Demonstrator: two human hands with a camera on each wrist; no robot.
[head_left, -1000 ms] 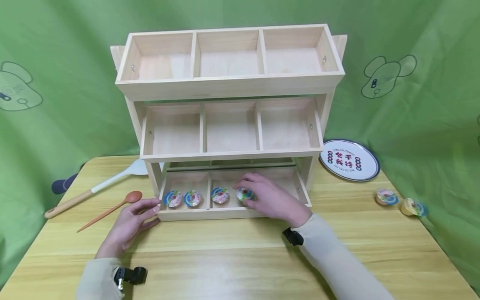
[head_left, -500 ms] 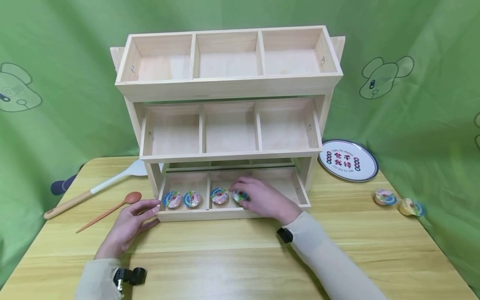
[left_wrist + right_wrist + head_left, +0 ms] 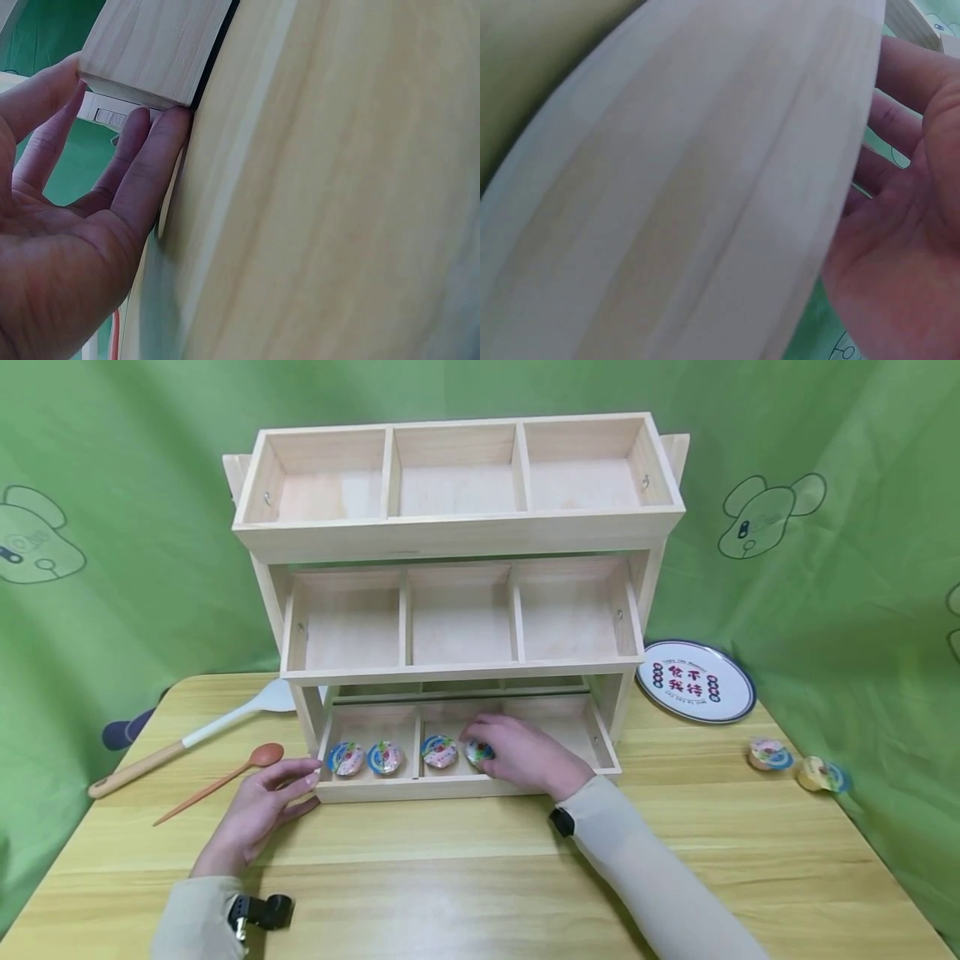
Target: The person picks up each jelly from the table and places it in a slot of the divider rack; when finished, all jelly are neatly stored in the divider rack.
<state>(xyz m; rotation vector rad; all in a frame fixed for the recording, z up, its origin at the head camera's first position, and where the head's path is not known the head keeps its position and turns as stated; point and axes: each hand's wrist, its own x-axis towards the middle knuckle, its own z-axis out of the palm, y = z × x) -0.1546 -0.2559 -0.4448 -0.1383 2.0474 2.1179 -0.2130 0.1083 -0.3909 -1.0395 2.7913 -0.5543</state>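
My right hand reaches into the bottom tray of a wooden three-tier rack and pinches a small jelly cup with a printed foil lid. Beside that cup, to its left, sits another jelly cup. Two more, a left one and a right one, stand in the left compartment. The tray's front board hides my right fingertips in the right wrist view. My left hand touches the tray's left front corner with extended fingers and holds nothing.
Above are the rack's middle tier and top tier, both divided. A white spatula and an orange spoon lie left. On the right are a round plate, a pink jelly cup and a yellow jelly cup.
My right hand has shifted slightly left with the jelly cup, closer to its neighbour, and its wrist and forearm have swung left. My left hand stays at the tray corner.
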